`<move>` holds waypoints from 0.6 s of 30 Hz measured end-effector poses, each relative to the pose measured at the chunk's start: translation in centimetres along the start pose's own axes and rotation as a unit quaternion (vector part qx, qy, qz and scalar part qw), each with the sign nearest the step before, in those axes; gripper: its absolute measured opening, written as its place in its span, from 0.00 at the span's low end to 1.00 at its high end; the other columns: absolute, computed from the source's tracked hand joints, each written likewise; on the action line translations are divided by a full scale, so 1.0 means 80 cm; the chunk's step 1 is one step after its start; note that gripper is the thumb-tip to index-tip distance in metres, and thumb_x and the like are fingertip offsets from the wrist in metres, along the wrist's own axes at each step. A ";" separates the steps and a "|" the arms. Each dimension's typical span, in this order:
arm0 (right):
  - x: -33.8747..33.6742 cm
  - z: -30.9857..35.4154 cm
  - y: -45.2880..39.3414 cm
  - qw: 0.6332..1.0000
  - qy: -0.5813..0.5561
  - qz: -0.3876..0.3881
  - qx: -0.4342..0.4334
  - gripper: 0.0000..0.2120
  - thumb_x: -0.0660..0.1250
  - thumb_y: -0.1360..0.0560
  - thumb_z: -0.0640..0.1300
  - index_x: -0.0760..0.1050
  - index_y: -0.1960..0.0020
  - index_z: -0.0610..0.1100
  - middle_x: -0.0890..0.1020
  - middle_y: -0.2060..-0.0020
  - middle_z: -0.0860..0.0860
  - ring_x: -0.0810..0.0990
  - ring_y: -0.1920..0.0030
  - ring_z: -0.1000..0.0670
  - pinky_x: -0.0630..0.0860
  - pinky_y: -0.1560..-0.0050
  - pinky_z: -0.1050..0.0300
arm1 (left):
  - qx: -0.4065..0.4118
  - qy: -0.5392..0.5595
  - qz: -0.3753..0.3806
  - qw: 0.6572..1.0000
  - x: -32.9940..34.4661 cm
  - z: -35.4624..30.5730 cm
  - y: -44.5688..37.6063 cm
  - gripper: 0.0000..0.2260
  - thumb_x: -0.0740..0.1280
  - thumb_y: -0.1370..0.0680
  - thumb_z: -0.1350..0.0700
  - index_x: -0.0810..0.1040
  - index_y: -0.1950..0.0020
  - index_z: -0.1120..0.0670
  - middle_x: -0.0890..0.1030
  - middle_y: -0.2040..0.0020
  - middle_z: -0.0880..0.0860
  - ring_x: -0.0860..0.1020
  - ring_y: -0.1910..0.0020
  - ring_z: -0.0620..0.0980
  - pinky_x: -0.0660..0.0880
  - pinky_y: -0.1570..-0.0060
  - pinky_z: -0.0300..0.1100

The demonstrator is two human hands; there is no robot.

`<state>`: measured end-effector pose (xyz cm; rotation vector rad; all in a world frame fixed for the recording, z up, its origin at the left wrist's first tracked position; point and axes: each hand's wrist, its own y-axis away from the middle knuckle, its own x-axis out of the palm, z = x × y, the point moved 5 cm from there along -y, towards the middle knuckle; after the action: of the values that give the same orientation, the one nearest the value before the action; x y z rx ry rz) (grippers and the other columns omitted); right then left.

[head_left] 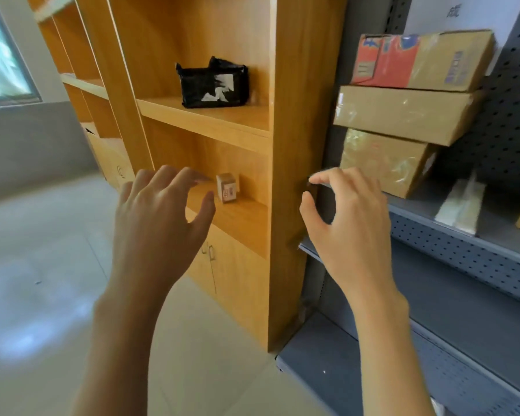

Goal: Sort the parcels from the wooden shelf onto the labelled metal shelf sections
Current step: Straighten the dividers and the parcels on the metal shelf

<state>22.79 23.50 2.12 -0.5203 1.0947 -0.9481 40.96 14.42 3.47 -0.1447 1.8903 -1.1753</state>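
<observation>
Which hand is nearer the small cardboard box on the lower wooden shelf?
Left. The left hand reaches toward the small cardboard box, fingertips just short of it. The right hand hovers apart, past the wooden shelf's side panel.

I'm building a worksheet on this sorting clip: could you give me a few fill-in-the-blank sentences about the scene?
1. The black parcel sits on the wooden shelf one level ____ the small box.
2. The left hand reaches toward the small ____.
3. The right hand holds ____.
4. The stacked cardboard boxes rest on the ____ shelf.

Missing words: above; box; nothing; metal
</observation>
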 end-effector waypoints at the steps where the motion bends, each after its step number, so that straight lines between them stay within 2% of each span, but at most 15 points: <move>1: 0.020 0.008 -0.015 1.000 -0.008 -0.007 0.000 0.13 0.61 0.25 0.50 0.77 0.46 0.44 0.79 0.53 0.48 0.74 0.50 0.48 0.67 0.51 0.57 | -0.001 -0.001 0.001 1.000 0.005 0.018 -0.014 0.12 0.64 0.21 0.50 0.81 0.46 0.57 0.82 0.50 0.56 0.77 0.52 0.61 0.73 0.52 0.54; 4: 0.079 0.032 -0.056 1.000 -0.026 -0.017 -0.001 0.13 0.62 0.24 0.51 0.77 0.46 0.44 0.79 0.52 0.48 0.73 0.51 0.50 0.69 0.51 0.56 | -0.009 -0.007 0.004 1.000 0.020 0.071 -0.052 0.10 0.67 0.23 0.53 0.81 0.46 0.57 0.83 0.49 0.56 0.78 0.50 0.61 0.72 0.50 0.55; 9: 0.171 0.071 -0.104 0.998 -0.059 -0.024 -0.013 0.12 0.62 0.24 0.51 0.77 0.47 0.45 0.79 0.52 0.49 0.68 0.50 0.55 0.66 0.50 0.57 | -0.015 -0.020 -0.003 1.000 0.042 0.157 -0.098 0.10 0.69 0.24 0.54 0.81 0.46 0.57 0.83 0.51 0.56 0.78 0.51 0.61 0.73 0.50 0.55; 12: 0.225 0.092 -0.124 0.999 -0.052 -0.010 -0.013 0.11 0.62 0.24 0.51 0.77 0.47 0.46 0.79 0.51 0.50 0.69 0.50 0.54 0.66 0.52 0.58 | -0.017 -0.020 -0.004 1.000 0.061 0.210 -0.122 0.10 0.68 0.23 0.53 0.81 0.46 0.57 0.83 0.51 0.57 0.78 0.51 0.61 0.73 0.50 0.56; 16: 0.294 0.115 -0.147 1.000 -0.028 -0.001 -0.007 0.09 0.64 0.24 0.49 0.76 0.46 0.47 0.77 0.51 0.51 0.73 0.48 0.49 0.70 0.48 0.52 | -0.004 -0.009 -0.009 1.000 0.093 0.282 -0.161 0.15 0.63 0.23 0.49 0.81 0.47 0.58 0.83 0.51 0.57 0.78 0.51 0.61 0.73 0.50 0.55; 18: 0.329 0.127 -0.159 1.000 -0.013 -0.005 0.002 0.10 0.63 0.24 0.50 0.76 0.47 0.46 0.77 0.52 0.50 0.74 0.48 0.48 0.69 0.48 0.53 | 0.006 0.005 -0.009 1.000 0.113 0.321 -0.181 0.15 0.62 0.23 0.49 0.81 0.47 0.58 0.83 0.51 0.57 0.78 0.51 0.61 0.73 0.51 0.55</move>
<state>30.92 -6.33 2.44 -0.5343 1.0685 -0.9501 49.31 -15.21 4.86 -0.1508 1.8946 -1.2008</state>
